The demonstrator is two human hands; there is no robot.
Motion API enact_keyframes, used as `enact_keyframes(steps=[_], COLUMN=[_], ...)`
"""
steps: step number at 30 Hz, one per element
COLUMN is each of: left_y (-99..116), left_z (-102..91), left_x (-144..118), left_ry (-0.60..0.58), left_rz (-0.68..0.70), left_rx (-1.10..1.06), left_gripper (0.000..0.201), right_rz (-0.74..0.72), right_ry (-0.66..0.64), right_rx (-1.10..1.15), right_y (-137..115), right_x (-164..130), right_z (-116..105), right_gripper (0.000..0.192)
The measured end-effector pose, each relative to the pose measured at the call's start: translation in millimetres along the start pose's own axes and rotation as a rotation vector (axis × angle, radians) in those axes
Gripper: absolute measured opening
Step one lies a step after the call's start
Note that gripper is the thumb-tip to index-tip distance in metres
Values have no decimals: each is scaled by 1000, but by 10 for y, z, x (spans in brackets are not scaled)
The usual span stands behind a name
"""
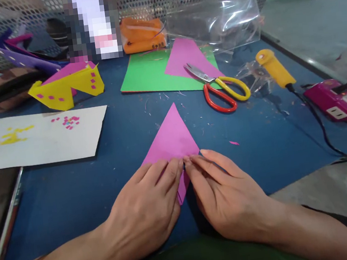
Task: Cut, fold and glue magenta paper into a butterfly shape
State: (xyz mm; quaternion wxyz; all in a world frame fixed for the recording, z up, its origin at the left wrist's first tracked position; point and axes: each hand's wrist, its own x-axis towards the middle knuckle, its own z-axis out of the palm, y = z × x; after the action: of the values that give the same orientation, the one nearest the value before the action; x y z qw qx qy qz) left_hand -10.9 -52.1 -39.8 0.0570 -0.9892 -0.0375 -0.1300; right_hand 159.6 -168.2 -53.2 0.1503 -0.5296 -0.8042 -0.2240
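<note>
Head view: blue table is running out of frame on all sides. Left hand and right hand are pressing flat, fingertips together, on the pink folded paper, hiding its lower part. Blurred item behind is unreadable.

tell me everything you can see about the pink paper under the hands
The pink paper looks like thin matte craft paper, folded into a kite-like shape with a sharp tip pointing away from the person. It lies flat on the blue mat, near its front edge. The left hand and right hand press its near part, fingertips meeting along the middle, and cover much of it. A small lower tip shows between the hands.
</note>
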Motion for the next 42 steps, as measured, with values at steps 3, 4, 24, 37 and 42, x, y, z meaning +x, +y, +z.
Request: enact_keyframes(steps=[3, 4, 24, 37, 42], left_y=[16, 17, 11, 8, 11], left_z=[-10, -12, -10, -34, -49], left_x=[0, 1, 6, 9, 16], left_ry=[10, 11, -42, -12, 19], left_rz=[0, -2, -22, -16, -27], left_rx=[16, 19, -38, 7, 43], left_gripper=[38, 38, 38, 36, 32], right_rz=[52, 76, 247, 275, 297], right_ry=[-5, -4, -1, 38, 50], right_rx=[11, 14, 110, 115, 135], right_y=[-17, -22, -22, -15, 2], right_x=[-34, -51, -74, -105, -88], right_z=[13, 15, 2, -6, -15], right_gripper=[36, 36, 31, 32, 32])
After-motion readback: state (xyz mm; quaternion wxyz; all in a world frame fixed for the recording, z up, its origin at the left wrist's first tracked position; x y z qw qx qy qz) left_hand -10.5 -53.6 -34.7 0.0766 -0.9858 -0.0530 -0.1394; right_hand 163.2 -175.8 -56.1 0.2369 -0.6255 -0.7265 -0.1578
